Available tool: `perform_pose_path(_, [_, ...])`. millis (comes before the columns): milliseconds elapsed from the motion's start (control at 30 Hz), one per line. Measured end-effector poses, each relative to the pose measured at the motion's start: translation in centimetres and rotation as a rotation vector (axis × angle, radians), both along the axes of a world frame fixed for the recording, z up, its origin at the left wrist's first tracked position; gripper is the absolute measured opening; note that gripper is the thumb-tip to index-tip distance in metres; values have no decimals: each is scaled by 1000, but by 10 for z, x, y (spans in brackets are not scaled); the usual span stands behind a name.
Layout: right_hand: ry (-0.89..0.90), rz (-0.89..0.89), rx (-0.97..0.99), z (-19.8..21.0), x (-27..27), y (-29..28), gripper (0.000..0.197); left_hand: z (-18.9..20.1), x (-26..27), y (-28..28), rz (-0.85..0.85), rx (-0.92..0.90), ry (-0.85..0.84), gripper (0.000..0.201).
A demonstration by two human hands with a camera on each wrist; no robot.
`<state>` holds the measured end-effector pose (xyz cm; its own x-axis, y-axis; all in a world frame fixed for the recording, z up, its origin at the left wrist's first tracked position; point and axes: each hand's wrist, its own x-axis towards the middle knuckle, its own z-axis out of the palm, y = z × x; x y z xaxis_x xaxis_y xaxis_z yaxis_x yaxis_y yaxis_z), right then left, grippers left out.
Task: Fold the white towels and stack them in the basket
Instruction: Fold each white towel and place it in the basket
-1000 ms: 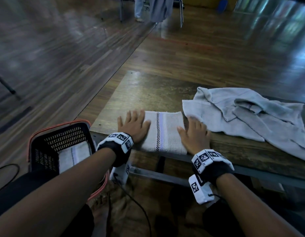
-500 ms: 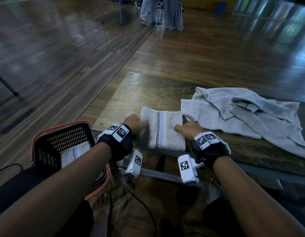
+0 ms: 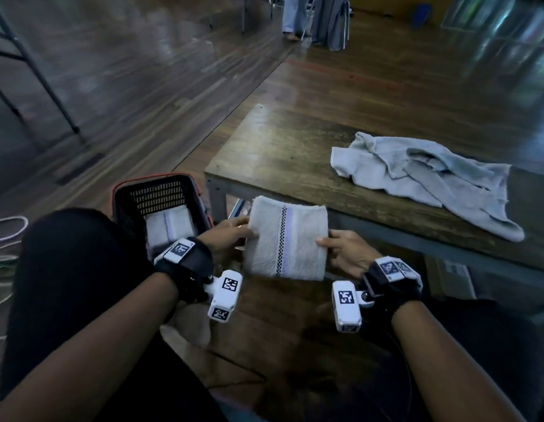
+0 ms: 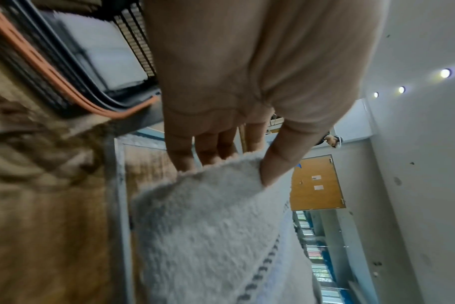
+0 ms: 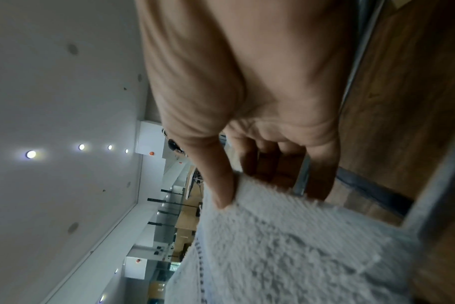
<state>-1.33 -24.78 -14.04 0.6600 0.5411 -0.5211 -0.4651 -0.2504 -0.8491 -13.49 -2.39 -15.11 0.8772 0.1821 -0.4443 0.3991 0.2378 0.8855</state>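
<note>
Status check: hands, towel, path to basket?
Both hands, left and right, pinch folded towel, held off table. Basket at left holds one towel. Nothing between.

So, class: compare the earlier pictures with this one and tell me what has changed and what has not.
The folded towel, pressed flat on the table a second ago, has been lifted off toward the person. The left hand and right hand, flat on it before, now pinch its side edges. The unfolded towels stay heaped on the table; the basket keeps one folded towel.
</note>
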Motion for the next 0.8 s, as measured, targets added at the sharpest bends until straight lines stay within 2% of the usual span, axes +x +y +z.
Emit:
perform_pose_path(100, [1,54,18,-12,-33,6,24,-14,-49,-4,52,-67,-9,31])
perform_pose_path(167, [-31,132,-37,-19,-48,25,20,-22,-77,0,119,-47,21,29])
perform_pose_path(367, [-125,404,-156,-32,-67,124,29,-36,-127,41,410,14,177,22])
perform_pose_path(467, [-177,473,-190,-44,-64,182,30,-40,-128,86,541,67,225,18])
perform_pose_path(567, [-198,490,-212,-66,-55,239,29,-55,-120,137,602,196,284,15])
perform_pose_path(633, [-181,494,-229,-87,-46,276,24,-74,-110,169,593,298,333,14])
perform_pose_path(733, [-186,505,-308,-128,-29,332,23,-115,-88,216,518,471,419,26])
perform_pose_path(800, [-225,508,-390,-156,-17,369,24,-146,-68,248,509,503,477,28])
